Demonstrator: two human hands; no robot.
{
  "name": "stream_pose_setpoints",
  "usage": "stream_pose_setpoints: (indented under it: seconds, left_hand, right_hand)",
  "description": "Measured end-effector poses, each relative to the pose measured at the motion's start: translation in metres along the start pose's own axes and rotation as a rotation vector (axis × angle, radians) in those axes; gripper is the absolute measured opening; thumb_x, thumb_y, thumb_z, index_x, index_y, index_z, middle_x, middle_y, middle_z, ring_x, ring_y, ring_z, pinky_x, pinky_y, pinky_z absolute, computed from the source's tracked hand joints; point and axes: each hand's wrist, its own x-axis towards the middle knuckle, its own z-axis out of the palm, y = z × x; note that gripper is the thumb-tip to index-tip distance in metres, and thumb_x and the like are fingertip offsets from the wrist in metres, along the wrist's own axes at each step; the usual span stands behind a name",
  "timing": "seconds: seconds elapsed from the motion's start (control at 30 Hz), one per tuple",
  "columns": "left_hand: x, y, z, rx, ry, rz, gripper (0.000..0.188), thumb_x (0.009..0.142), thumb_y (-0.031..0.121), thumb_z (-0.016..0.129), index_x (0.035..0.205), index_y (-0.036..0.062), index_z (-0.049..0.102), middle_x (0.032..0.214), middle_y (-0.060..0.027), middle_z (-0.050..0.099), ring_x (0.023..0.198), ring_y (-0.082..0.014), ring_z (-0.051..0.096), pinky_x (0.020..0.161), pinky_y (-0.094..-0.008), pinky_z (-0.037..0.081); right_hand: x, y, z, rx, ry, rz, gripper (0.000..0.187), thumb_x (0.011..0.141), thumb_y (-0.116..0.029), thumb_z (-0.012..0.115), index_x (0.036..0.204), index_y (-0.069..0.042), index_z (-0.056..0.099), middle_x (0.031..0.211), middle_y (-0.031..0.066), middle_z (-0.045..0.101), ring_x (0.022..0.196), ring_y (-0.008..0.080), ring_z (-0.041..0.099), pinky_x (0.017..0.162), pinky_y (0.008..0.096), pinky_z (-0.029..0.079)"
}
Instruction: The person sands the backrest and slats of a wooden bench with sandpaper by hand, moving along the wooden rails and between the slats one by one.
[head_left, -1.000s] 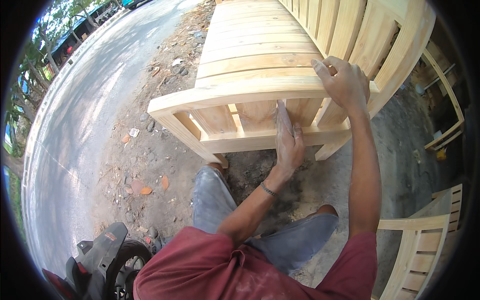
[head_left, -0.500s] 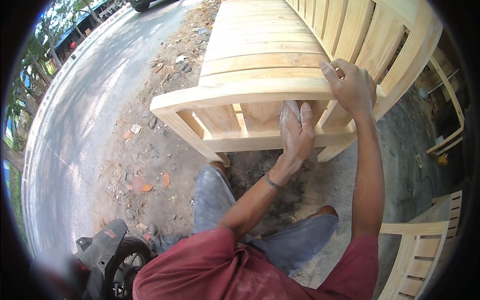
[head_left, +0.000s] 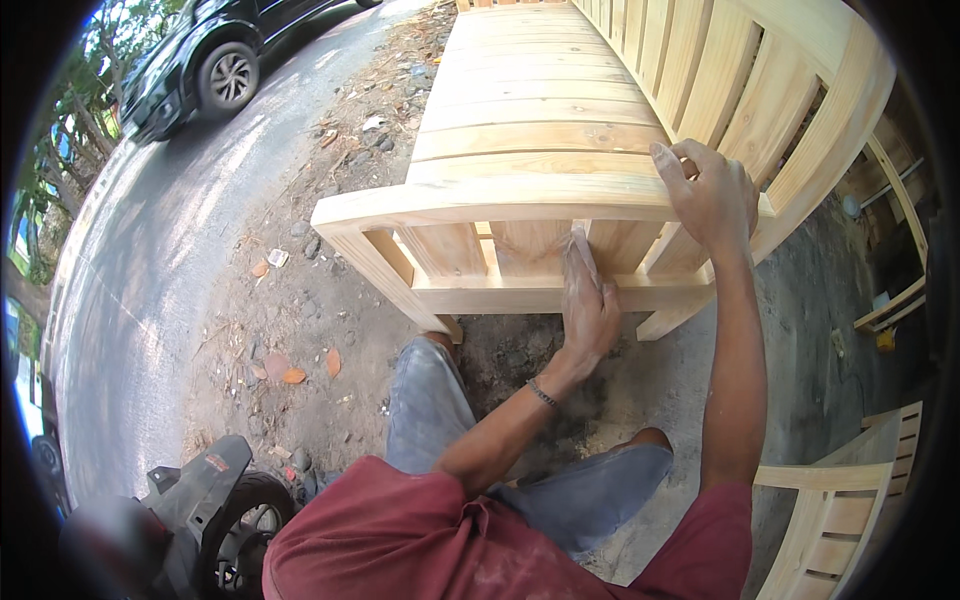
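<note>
Left hand (head_left: 592, 312) (dusty) points forward, fingers (head_left: 574, 268) straight; right hand (head_left: 715, 200) higher, fingers (head_left: 698, 152) bent.

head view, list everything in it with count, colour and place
bench: one, pale wood, upper centre to right
slatted piece: one, pale wood, lower right
frame: one, pale wood, right edge
item: one, yellow, right edge, kind unclear
car: one, black, upper left
road: one, grey, left
trees: several, green, upper left
leaves: several, orange-brown, left of legs
motorbike: one, black and grey, lower left
shirt: one, maroon, bottom centre
wristband: one, dark, lower centre
legs: two, blue-grey cloth, lower centre
left hand: one, dusty, at end slats
right hand: one, dusty, on armrest
</note>
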Motion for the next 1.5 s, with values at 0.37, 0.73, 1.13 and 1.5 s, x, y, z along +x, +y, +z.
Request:
stream_pose_setpoints:
  seconds: [0.37, 0.73, 1.13, 1.5]
  left_hand:
    - [0.004, 0.012, -0.014, -0.014, -0.038, -0.002, 0.074, 0.085, -0.003, 0.053, 0.150, -0.0169, 0.021, 0.149, -0.0408, 0.034, 0.142, -0.0531, 0.032, 0.121, -0.0505, 0.026]
    - [0.028, 0.044, -0.040, -0.054, -0.259, -0.193, 0.069, 0.086, -0.007, 0.046, 0.150, -0.0180, 0.020, 0.149, -0.0401, 0.036, 0.138, -0.0537, 0.037, 0.115, -0.0501, 0.034]
    - [0.001, -0.002, -0.020, 0.040, -0.071, 0.120, 0.075, 0.088, -0.008, 0.040, 0.155, -0.0122, 0.006, 0.150, -0.0430, 0.031, 0.139, -0.0556, 0.035, 0.117, -0.0491, 0.031]
    - [0.012, 0.006, -0.023, -0.080, -0.119, 0.014, 0.069, 0.092, -0.008, 0.040, 0.156, -0.0103, 0.012, 0.151, -0.0400, 0.033, 0.137, -0.0559, 0.037, 0.114, -0.0503, 0.032]
  right_hand:
    - [-0.002, -0.002, -0.004, 0.004, -0.029, 0.025, 0.046, 0.092, -0.055, 0.063, 0.097, -0.011, 0.078, 0.080, 0.0142, 0.074, 0.075, 0.0311, 0.072, 0.070, 0.0420, 0.053]
    - [-0.001, -0.002, -0.004, -0.005, -0.019, 0.005, 0.048, 0.090, -0.056, 0.062, 0.095, -0.011, 0.078, 0.077, 0.0123, 0.075, 0.074, 0.0301, 0.073, 0.069, 0.0421, 0.055]
    - [-0.001, -0.002, -0.002, -0.007, -0.022, 0.013, 0.050, 0.089, -0.058, 0.062, 0.093, -0.011, 0.078, 0.076, 0.0113, 0.075, 0.075, 0.0300, 0.073, 0.068, 0.0419, 0.055]
    - [-0.003, -0.005, -0.005, 0.022, -0.042, 0.032, 0.044, 0.092, -0.053, 0.062, 0.095, -0.011, 0.077, 0.077, 0.0135, 0.074, 0.075, 0.0332, 0.072, 0.071, 0.0433, 0.053]
